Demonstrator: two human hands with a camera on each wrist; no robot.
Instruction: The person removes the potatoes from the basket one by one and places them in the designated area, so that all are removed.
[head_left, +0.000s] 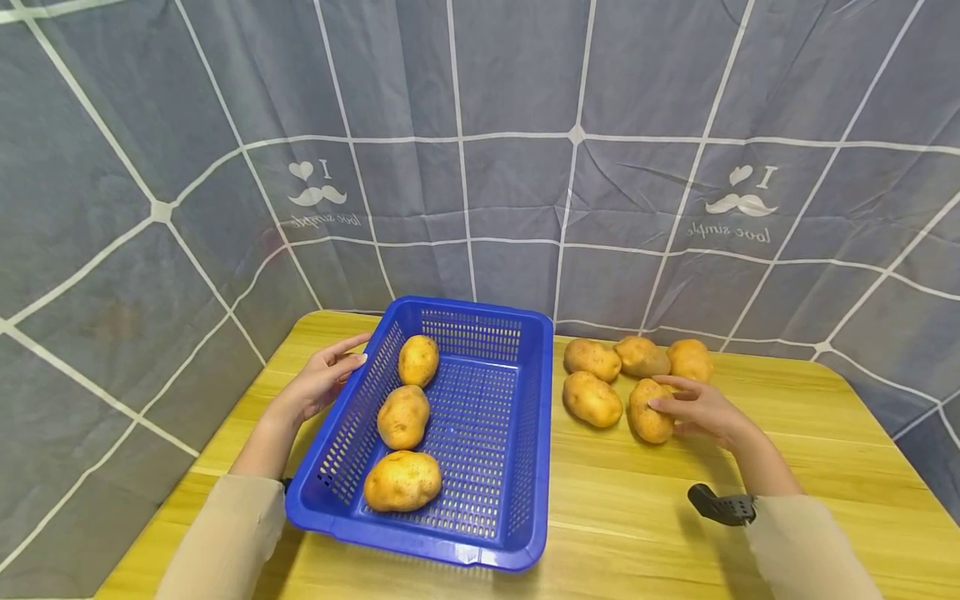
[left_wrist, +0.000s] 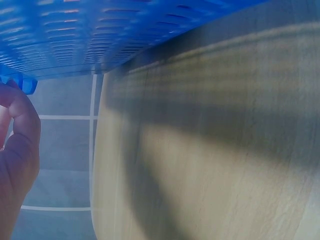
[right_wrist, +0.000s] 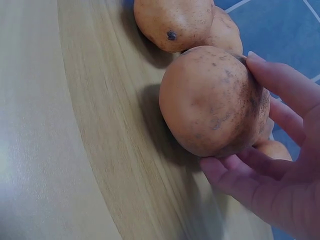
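Note:
A blue plastic basket (head_left: 480, 392) with slotted walls stands on the table, three potatoes lying along its left side: one at the back (head_left: 417, 361), one in the middle (head_left: 403, 417) and one in front (head_left: 402, 481). My left hand (head_left: 322, 379) grips the basket's left rim near the back, its fingertips at the edge in the left wrist view. To the right of the basket, my right hand (head_left: 701, 408) holds a potato (right_wrist: 212, 102) between thumb and fingers, close over the tabletop. This potato is the front right one of a loose group.
Beside the held potato lies another potato (head_left: 592, 399). Behind them sit three more: a left one (head_left: 592, 359), a middle one (head_left: 642, 357) and a right one (head_left: 690, 360). The wooden table (head_left: 630, 517) ends at a grey checked curtain (head_left: 517, 192).

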